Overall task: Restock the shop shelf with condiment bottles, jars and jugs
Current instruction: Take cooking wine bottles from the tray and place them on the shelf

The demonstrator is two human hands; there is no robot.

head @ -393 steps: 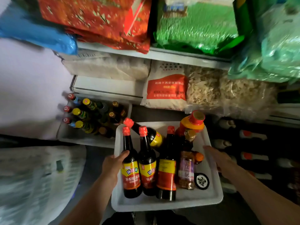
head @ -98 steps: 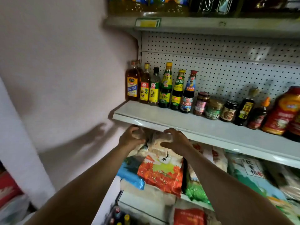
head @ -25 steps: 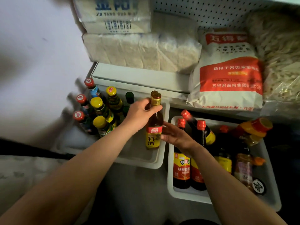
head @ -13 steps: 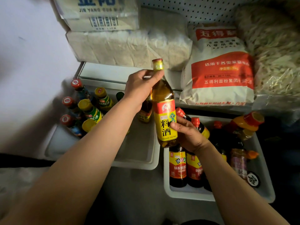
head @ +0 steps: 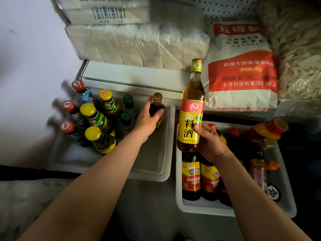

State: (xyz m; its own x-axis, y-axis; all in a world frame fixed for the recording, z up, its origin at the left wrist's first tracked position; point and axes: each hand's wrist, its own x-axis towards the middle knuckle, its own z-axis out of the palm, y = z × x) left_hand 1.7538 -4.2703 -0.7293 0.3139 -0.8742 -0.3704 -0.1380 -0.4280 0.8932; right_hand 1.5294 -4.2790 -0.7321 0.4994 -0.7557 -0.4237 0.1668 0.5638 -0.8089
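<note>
I am holding a cooking-wine bottle (head: 191, 108) upright in my right hand (head: 211, 144), just right of the left tray (head: 156, 169); my left hand (head: 147, 121) is gripping a second bottle (head: 156, 108) inside it. Both trays are carrying much unshelved stock.

An amber cooking-wine bottle (head: 191, 108) with a yellow label stood upright in the air; a darker bottle (head: 156, 108) stood at the left tray's (head: 156, 171) far right corner.
</note>
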